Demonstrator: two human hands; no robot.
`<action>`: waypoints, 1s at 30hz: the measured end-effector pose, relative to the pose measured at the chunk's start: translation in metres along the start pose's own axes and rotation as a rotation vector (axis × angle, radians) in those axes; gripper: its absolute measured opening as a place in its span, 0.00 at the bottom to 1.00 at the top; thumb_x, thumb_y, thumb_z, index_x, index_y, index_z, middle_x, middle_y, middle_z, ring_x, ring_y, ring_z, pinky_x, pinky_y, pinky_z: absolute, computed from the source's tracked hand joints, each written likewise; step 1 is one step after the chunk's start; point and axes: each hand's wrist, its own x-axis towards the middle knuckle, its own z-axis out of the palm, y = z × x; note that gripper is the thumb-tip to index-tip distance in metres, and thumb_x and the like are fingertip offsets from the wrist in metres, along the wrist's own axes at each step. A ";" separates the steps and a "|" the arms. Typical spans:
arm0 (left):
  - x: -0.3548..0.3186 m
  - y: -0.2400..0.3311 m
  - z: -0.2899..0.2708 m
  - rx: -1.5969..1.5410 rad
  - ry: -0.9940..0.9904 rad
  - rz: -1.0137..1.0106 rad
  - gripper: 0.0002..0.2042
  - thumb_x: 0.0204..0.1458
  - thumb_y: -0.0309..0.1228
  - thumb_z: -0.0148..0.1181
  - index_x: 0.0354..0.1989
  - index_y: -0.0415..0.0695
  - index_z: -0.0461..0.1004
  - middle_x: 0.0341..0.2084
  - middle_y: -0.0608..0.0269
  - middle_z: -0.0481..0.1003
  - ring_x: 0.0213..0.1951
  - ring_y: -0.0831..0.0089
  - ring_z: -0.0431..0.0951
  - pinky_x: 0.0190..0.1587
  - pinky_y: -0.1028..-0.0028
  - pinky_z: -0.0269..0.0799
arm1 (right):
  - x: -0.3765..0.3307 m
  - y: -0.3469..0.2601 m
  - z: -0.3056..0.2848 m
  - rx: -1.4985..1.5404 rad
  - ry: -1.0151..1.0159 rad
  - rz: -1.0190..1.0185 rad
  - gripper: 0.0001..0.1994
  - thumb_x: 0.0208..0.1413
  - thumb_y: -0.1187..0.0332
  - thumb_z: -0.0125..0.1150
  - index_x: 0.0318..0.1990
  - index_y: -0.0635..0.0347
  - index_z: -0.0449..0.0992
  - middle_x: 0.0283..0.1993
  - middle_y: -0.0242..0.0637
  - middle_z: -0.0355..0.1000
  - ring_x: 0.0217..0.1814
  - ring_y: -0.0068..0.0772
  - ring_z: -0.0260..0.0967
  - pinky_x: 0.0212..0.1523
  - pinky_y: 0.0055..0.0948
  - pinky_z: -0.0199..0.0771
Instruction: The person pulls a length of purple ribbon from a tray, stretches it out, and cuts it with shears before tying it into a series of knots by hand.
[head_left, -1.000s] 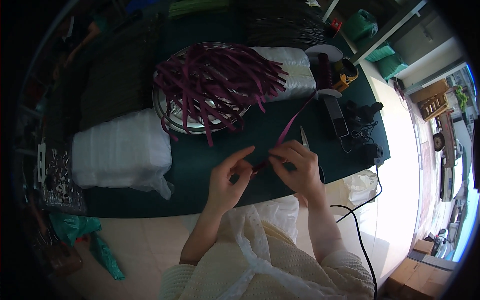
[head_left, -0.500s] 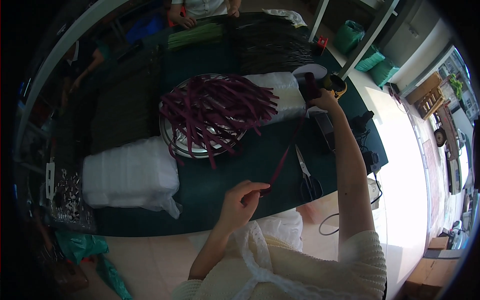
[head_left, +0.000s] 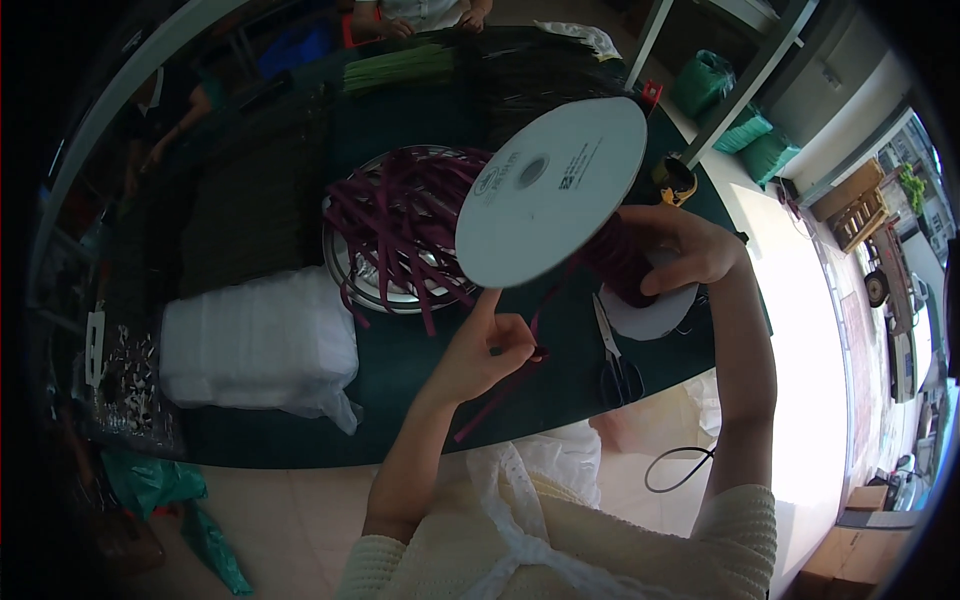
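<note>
The right hand (head_left: 690, 250) is curled around the maroon, ribbon-wound core (head_left: 618, 265) of a large spool with round white flanges (head_left: 560, 190), held tilted above a dark green worktop (head_left: 400, 390); some of its fingers are hidden. The left hand (head_left: 485, 355) is closed in a pinch on a narrow maroon ribbon (head_left: 497, 402), whose loose tail slants toward the worktop's near edge. Steel scissors with dark handles (head_left: 612, 350) lie just beside the spool. A round, shiny metal tray (head_left: 395, 304) bears loose maroon strips (head_left: 405, 220). A slackened right grip could let the spool roll and unwind; slack ribbon might twist or snag on the blades; a swinging flange might sweep strips off the tray.
</note>
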 end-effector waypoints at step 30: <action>-0.095 0.068 -0.047 0.264 0.527 0.334 0.07 0.32 0.13 0.52 0.20 0.37 0.72 0.18 0.65 0.70 0.22 0.81 0.68 0.26 0.82 0.61 | 0.022 -0.038 0.086 -1.543 -0.207 0.217 0.19 0.41 0.70 0.61 0.45 0.59 0.72 0.30 0.41 0.69 0.34 0.41 0.68 0.39 0.35 0.66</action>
